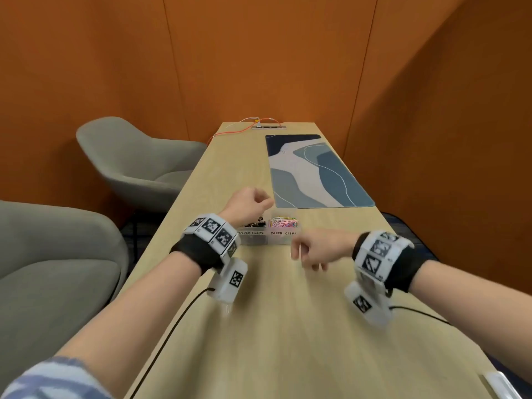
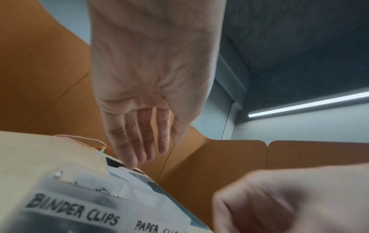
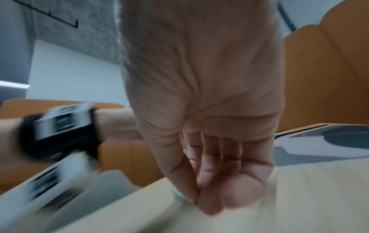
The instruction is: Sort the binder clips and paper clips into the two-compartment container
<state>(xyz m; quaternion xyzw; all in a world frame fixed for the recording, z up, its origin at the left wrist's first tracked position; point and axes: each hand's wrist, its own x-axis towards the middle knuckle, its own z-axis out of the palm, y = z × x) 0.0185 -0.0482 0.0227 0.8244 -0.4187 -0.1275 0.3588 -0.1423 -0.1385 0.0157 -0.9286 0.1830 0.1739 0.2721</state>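
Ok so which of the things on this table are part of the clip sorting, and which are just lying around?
Part of the job:
two-compartment container
binder clips
paper clips
left hand
right hand

Just lying about:
blue patterned mat
orange cable
power outlet strip
grey chairs

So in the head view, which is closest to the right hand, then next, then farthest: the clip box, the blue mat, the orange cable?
From the right hand:
1. Clip box, just to its left.
2. Blue mat, beyond the box.
3. Orange cable, at the table's far end.
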